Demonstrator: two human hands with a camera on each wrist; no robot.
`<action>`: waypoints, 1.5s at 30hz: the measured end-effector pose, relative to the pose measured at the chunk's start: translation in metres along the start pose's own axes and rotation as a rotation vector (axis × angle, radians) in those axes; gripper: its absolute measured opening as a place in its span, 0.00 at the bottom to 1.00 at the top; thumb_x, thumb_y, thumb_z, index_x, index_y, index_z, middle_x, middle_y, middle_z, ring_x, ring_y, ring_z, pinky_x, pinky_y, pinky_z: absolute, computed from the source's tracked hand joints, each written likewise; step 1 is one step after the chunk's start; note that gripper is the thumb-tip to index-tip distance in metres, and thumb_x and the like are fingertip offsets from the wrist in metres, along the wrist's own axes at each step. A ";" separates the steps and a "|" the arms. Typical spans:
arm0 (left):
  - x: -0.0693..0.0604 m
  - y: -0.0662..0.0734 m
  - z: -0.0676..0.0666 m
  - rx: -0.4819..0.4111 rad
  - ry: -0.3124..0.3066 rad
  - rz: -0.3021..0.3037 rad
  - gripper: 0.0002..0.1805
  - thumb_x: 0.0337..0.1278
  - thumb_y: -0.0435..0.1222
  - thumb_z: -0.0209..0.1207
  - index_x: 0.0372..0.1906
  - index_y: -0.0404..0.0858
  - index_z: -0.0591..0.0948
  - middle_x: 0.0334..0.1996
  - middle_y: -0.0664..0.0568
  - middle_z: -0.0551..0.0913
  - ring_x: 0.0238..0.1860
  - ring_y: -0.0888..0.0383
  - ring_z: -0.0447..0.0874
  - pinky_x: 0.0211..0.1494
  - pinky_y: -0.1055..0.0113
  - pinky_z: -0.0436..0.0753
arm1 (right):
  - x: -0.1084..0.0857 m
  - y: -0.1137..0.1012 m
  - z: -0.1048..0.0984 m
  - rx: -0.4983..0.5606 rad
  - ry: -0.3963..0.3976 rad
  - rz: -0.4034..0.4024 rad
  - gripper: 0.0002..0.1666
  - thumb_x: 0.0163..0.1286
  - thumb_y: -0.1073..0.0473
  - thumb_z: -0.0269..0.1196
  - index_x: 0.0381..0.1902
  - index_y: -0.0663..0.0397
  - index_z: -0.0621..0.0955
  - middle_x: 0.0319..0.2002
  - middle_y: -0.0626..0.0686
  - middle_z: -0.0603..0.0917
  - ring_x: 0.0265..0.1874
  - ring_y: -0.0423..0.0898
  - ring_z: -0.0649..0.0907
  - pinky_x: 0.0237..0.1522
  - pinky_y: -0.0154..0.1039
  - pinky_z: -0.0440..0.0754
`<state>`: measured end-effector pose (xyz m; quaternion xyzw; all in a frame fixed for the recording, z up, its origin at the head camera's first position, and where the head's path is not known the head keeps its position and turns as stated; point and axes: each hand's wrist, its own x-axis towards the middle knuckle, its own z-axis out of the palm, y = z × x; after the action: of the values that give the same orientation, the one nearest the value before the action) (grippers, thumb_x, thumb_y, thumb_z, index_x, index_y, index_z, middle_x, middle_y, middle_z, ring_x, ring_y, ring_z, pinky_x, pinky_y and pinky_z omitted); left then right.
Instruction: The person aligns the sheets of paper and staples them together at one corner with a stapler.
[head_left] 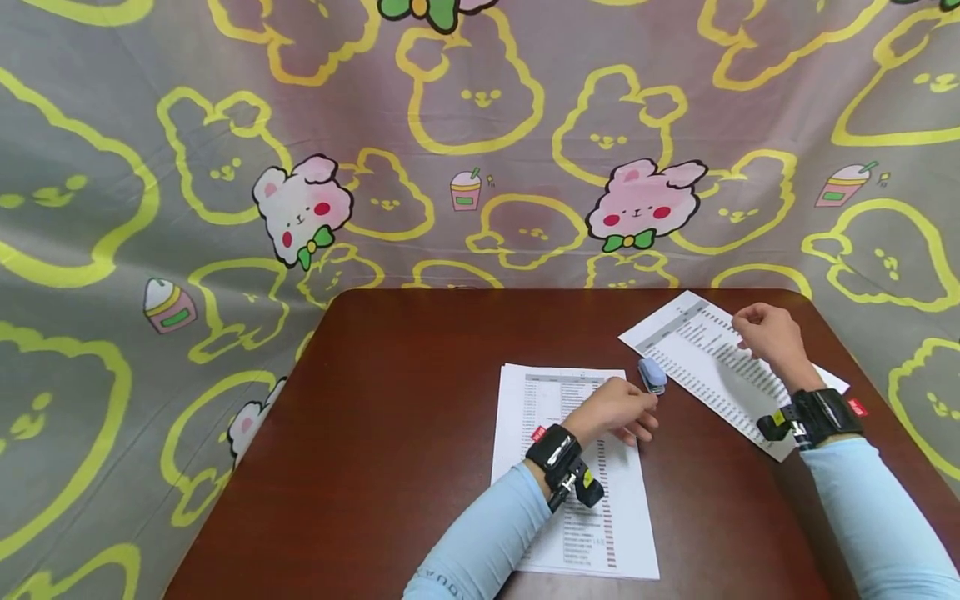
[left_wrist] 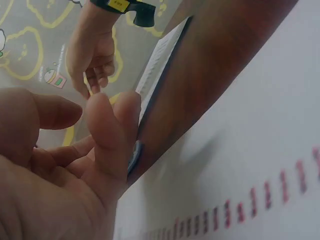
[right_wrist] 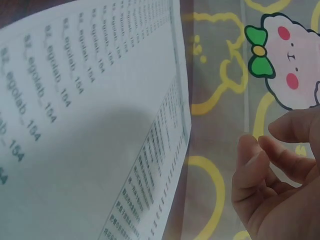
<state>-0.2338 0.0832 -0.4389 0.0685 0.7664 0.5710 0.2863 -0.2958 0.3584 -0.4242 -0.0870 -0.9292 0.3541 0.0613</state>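
Note:
A stack of printed paper (head_left: 525, 492) lies at the middle front of the table. Over its upper right part hovers my left hand (head_left: 611, 408), fingers loosely bent and holding nothing. A small blue stapler (head_left: 652, 376) sits just beyond those fingertips, between the two lots of paper; the left wrist view shows only part of it, behind the fingers. To the right, more printed paper (head_left: 693, 367) lies at a slant. Above it is my right hand (head_left: 772, 337), its fingers loosely curled. In the right wrist view the right hand (right_wrist: 280, 175) is empty, apart from the printed page (right_wrist: 90, 130).
The dark brown table (head_left: 390, 417) carries both lots of paper. Behind it and along the sides hangs a grey cloth (head_left: 517, 175) with yellow outlines and rabbit faces. Each wrist wears a black strapped camera, such as the left wrist camera (head_left: 555, 454).

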 end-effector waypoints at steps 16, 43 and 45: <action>0.010 0.010 0.034 -0.115 0.045 0.001 0.15 0.66 0.37 0.56 0.46 0.28 0.82 0.36 0.38 0.87 0.36 0.43 0.89 0.36 0.52 0.86 | 0.010 0.032 -0.019 -0.105 0.025 0.114 0.25 0.72 0.53 0.48 0.54 0.71 0.73 0.48 0.72 0.76 0.43 0.64 0.74 0.34 0.49 0.72; 0.019 0.017 0.077 -0.321 0.232 -0.083 0.06 0.61 0.31 0.57 0.36 0.30 0.81 0.32 0.42 0.82 0.36 0.44 0.88 0.43 0.48 0.84 | 0.020 0.058 -0.015 -0.294 -0.080 0.181 0.25 0.69 0.58 0.51 0.54 0.78 0.71 0.48 0.77 0.73 0.44 0.70 0.70 0.45 0.64 0.70; 0.019 0.015 0.078 -0.342 0.233 -0.080 0.07 0.61 0.31 0.57 0.38 0.30 0.81 0.33 0.42 0.82 0.36 0.44 0.87 0.44 0.47 0.84 | 0.020 0.058 -0.012 -0.309 -0.080 0.181 0.25 0.69 0.59 0.51 0.54 0.78 0.71 0.49 0.77 0.72 0.45 0.72 0.67 0.45 0.65 0.69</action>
<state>-0.2130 0.1617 -0.4464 -0.0781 0.6884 0.6849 0.2256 -0.3066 0.4126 -0.4533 -0.1647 -0.9625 0.2145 -0.0218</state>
